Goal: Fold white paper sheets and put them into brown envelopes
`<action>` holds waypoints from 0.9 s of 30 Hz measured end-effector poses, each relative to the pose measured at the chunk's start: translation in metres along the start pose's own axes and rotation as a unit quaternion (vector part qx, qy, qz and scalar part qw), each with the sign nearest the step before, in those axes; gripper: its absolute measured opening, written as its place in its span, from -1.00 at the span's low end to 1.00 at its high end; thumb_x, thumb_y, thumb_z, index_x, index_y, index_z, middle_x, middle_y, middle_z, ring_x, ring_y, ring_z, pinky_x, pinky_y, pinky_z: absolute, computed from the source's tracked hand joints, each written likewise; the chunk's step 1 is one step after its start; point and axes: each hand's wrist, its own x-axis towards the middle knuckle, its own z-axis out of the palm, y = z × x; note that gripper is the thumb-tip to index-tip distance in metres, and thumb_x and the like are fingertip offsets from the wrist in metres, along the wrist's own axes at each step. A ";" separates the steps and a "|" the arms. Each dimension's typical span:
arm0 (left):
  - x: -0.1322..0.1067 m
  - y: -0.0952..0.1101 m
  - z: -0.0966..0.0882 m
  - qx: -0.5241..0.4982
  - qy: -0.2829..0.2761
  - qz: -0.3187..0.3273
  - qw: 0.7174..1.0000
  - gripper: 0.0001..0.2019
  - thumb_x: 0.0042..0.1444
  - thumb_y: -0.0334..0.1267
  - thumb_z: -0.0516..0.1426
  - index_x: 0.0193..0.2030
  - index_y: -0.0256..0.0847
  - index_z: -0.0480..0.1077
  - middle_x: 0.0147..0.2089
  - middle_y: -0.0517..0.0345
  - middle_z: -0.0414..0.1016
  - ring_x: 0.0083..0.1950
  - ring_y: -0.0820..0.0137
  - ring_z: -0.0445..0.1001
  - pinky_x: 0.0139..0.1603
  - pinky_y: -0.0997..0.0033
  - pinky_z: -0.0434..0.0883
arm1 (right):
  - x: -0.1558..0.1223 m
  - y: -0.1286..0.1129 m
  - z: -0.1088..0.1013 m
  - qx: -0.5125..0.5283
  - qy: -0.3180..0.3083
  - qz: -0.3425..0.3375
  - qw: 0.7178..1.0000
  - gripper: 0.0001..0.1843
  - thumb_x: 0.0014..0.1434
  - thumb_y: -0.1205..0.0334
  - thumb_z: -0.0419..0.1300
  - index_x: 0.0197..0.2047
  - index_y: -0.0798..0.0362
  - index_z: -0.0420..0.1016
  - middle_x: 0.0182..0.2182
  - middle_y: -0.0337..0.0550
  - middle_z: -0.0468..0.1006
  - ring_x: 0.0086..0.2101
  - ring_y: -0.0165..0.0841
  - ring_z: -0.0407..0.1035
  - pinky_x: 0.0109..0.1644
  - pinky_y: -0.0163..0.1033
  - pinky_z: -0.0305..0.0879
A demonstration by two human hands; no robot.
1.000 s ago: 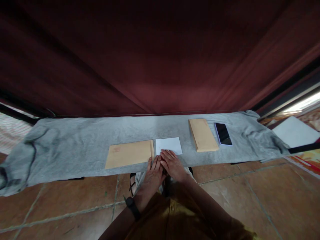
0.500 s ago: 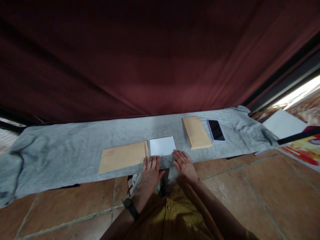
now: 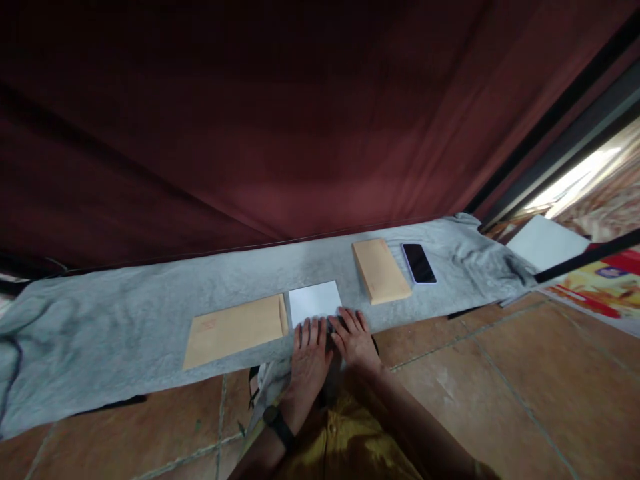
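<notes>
A white sheet of paper (image 3: 314,301) lies flat on the grey cloth. My left hand (image 3: 309,353) rests palm down with fingers stretched out, its tips touching the sheet's near edge. Close beside it, my right hand (image 3: 356,340) also lies flat, with its fingers at the near right corner of the sheet. Neither hand is wrapped around anything. Just left of the sheet lies a brown envelope (image 3: 235,331), its flap end facing the paper and a faint red mark at its far left.
A stack of brown envelopes (image 3: 381,270) lies right of the sheet, followed by a phone (image 3: 419,263) with a dark screen. Grey cloth (image 3: 120,320) covers the narrow surface. Behind hangs a dark red curtain (image 3: 300,133). Another white sheet (image 3: 547,245) is at the far right.
My right hand has come closer to my left along the paper's near edge. My left hand's fingers now rest on that edge beside it. The view has shifted slightly.
</notes>
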 end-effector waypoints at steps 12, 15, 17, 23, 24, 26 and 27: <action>-0.021 -0.043 0.012 0.005 0.115 0.020 0.993 -0.37 0.39 -0.02 -0.11 0.43 -0.45 0.09 0.25 -0.40 0.41 0.27 -0.06 0.41 0.26 -0.15 0.35 | -0.001 0.019 0.006 0.004 0.030 -0.010 0.999 -0.52 0.44 0.13 0.05 0.36 0.01 0.32 0.32 -0.06 0.38 0.29 -0.19 0.25 0.41 0.08 0.12; -0.016 -0.038 0.011 0.002 0.135 0.010 0.991 -0.37 0.39 0.01 -0.12 0.41 -0.46 0.13 0.20 -0.40 0.44 0.27 -0.08 0.40 0.27 -0.17 0.34 | 0.000 0.019 0.005 0.008 0.033 -0.008 0.999 -0.53 0.45 0.12 0.03 0.36 0.02 0.32 0.32 -0.08 0.38 0.29 -0.20 0.25 0.41 0.07 0.13; -0.011 -0.030 0.011 -0.006 0.140 0.008 0.990 -0.36 0.38 0.01 -0.10 0.40 -0.47 0.14 0.24 -0.42 0.41 0.32 -0.10 0.35 0.30 -0.18 0.31 | 0.000 0.018 0.004 0.005 0.034 -0.004 0.999 -0.53 0.45 0.11 0.02 0.35 0.03 0.33 0.32 -0.09 0.38 0.29 -0.21 0.25 0.41 0.05 0.13; -0.001 -0.006 0.017 -0.025 0.108 0.040 0.993 -0.39 0.34 -0.07 -0.04 0.43 -0.41 0.12 0.41 -0.34 0.25 0.47 -0.06 0.16 0.37 -0.16 0.23 | -0.002 0.015 -0.001 0.004 0.036 -0.010 0.999 -0.53 0.45 0.11 0.02 0.35 0.04 0.33 0.31 -0.08 0.40 0.28 -0.18 0.26 0.40 0.07 0.15; 0.000 -0.003 0.018 -0.023 0.101 0.042 0.994 -0.39 0.33 -0.09 -0.02 0.43 -0.38 0.12 0.42 -0.31 0.25 0.47 -0.05 0.16 0.38 -0.16 0.24 | -0.002 0.015 -0.001 0.005 0.036 -0.011 0.999 -0.53 0.45 0.12 0.02 0.35 0.05 0.33 0.30 -0.07 0.40 0.28 -0.18 0.26 0.40 0.08 0.15; 0.002 -0.001 0.018 -0.017 0.090 0.040 0.995 -0.39 0.30 -0.14 0.02 0.43 -0.33 0.14 0.40 -0.26 0.28 0.46 -0.04 0.18 0.38 -0.14 0.24 | -0.002 0.015 -0.001 0.007 0.037 -0.011 0.999 -0.54 0.45 0.14 0.02 0.34 0.05 0.35 0.29 -0.07 0.41 0.28 -0.17 0.27 0.40 0.08 0.16; 0.003 -0.001 0.018 -0.014 0.086 0.037 0.996 -0.40 0.28 -0.18 0.04 0.43 -0.32 0.15 0.39 -0.24 0.30 0.44 -0.03 0.20 0.38 -0.13 0.25 | 0.000 0.015 -0.001 0.010 0.039 -0.010 0.999 -0.55 0.45 0.15 0.02 0.33 0.05 0.36 0.28 -0.07 0.42 0.27 -0.16 0.27 0.39 0.09 0.16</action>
